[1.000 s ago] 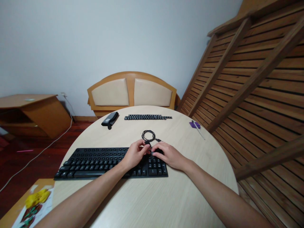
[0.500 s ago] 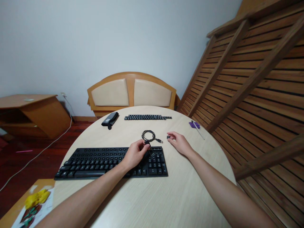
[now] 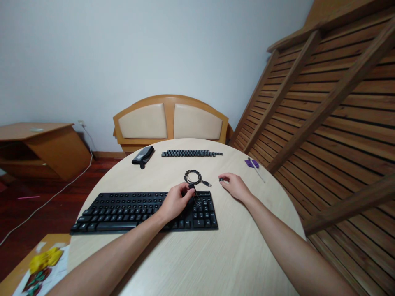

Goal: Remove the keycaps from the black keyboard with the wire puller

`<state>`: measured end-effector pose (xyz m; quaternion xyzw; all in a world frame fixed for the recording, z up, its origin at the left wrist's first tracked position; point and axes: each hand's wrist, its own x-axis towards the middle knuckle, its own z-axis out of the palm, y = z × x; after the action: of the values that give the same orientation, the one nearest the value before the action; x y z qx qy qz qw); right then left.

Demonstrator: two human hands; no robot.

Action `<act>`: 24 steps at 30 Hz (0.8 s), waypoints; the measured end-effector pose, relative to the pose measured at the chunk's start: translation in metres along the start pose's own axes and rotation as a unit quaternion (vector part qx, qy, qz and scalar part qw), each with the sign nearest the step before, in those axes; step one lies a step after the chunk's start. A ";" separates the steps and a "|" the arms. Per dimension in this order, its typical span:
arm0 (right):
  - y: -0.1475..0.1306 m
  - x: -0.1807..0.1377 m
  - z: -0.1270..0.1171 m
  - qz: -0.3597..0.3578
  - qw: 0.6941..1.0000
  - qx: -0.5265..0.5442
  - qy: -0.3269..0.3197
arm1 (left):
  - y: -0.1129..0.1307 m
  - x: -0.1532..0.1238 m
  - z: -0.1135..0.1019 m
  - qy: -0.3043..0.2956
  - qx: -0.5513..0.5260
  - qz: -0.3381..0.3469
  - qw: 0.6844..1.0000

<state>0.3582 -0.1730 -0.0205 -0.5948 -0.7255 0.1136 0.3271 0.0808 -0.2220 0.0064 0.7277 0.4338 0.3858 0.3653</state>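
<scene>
A black keyboard (image 3: 117, 225) lies on the round table, its upper rows bare of keycaps and its lower rows capped. Over its right part, my left hand (image 3: 175, 202) is closed on the black handle of a keycap puller (image 3: 191, 187), whose thin wire prongs point down toward the number pad. To the right of the keyboard, my right hand (image 3: 235, 187) pinches a small black keycap (image 3: 221, 179) just at the tabletop. Loose keycaps (image 3: 191, 153) stand in rows at the far side.
A coiled USB cable (image 3: 193, 177) lies behind the keyboard. At the back left is a folded black pouch (image 3: 143, 156). A purple item (image 3: 251, 163) and a thin white-bristled brush or stick (image 3: 258, 171) sit near the right edge. Wooden slats (image 3: 308, 123) lean beside the table (image 3: 247, 255).
My right hand has shifted very slightly, and the keycap has turned a little in its fingers. My left hand and the keycap puller stay almost where they were.
</scene>
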 end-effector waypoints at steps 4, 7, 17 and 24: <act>0.002 0.010 -0.004 0.000 0.998 -0.056 0.002 | 0.001 0.000 0.000 -0.003 0.003 0.002 1.000; 0.007 0.027 -0.007 0.012 0.995 -0.103 0.004 | 0.000 0.000 0.000 -0.005 -0.004 -0.001 1.000; 0.033 0.098 -0.008 0.087 0.973 -0.212 0.008 | 0.003 -0.001 -0.001 -0.013 -0.013 -0.016 1.000; 0.040 0.128 0.004 0.129 0.966 -0.224 0.023 | 0.004 -0.001 -0.001 -0.016 -0.014 -0.031 0.999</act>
<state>0.3773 -0.0410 -0.0023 -0.7441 -0.6417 -0.0243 0.1841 0.0810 -0.2244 0.0102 0.7151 0.4448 0.3684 0.3939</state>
